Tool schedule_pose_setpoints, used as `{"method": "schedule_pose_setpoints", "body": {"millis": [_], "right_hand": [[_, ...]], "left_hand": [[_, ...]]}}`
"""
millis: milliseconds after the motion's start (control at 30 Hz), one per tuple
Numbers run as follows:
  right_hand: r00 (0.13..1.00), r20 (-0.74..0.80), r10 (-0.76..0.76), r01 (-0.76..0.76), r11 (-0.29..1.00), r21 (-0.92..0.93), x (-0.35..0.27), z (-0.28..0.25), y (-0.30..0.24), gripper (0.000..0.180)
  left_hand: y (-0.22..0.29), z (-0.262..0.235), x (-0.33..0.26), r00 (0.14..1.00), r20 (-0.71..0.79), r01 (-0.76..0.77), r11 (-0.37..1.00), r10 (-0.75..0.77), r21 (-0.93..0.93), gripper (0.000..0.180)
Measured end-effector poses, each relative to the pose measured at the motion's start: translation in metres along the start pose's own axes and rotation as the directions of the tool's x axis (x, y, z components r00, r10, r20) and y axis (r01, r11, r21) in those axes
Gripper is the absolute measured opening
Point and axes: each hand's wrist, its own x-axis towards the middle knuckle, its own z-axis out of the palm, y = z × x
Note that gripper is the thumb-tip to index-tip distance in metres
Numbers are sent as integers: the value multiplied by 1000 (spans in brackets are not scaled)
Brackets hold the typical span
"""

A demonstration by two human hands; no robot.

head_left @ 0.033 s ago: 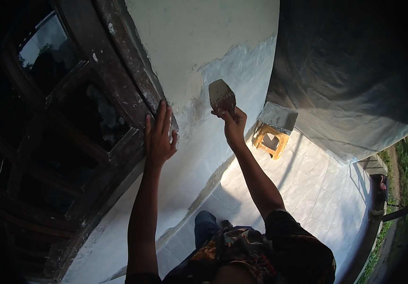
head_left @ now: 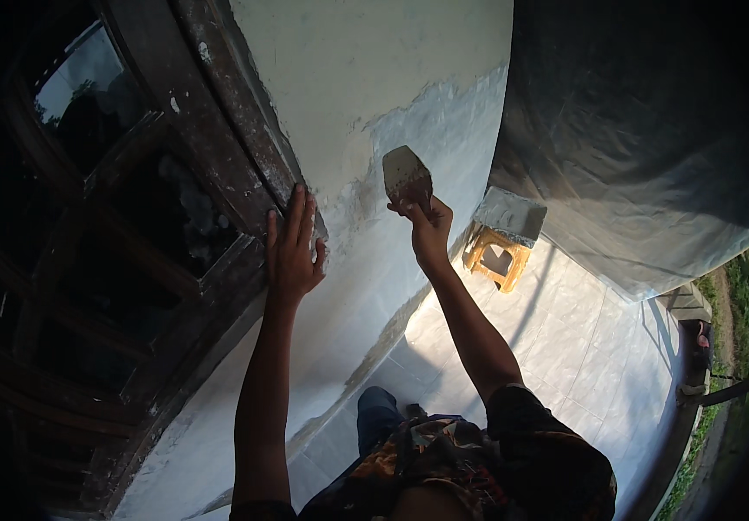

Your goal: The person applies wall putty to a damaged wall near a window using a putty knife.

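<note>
Gripping a putty knife (head_left: pixel 407 170) was the right hand (head_left: pixel 431 233); the left hand (head_left: pixel 292 259) lay spread on the wooden frame (head_left: pixel 237 113).

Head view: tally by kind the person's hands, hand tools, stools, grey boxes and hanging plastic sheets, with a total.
Left hand and right hand: 2
Scraper: 1
Yellow stool: 1
Grey box: 1
Hanging plastic sheet: 1
Total: 6
</note>
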Motion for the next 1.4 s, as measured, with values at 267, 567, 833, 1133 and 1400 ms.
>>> {"method": "schedule_pose_setpoints", "body": {"millis": [267,567,833,1133,1400], "right_hand": [[1000,3,18,-18,999,45,-8,1,11,12],[999,27,33,-32,999,-24,-15,-3,19,15],[999,32,15,-15,1000,-15,-14,2,22,13],[999,9,-52,52,990,-131,-9,-1,30,23],[997,21,-74,77,983,-167,-11,0,35,26]], "left_hand": [[-1,2,-1,1000,-6,-4,1000,4,-2,68],[0,1,0,1000,-9,-4,1000,3,-7,64],[-1,1,0,1000,-6,4,1000,-4,7,62],[-2,1,0,1000,-27,-4,1000,3,-17,62],[-4,6,-2,1000,-15,4,999,-5,-33,58]]}}
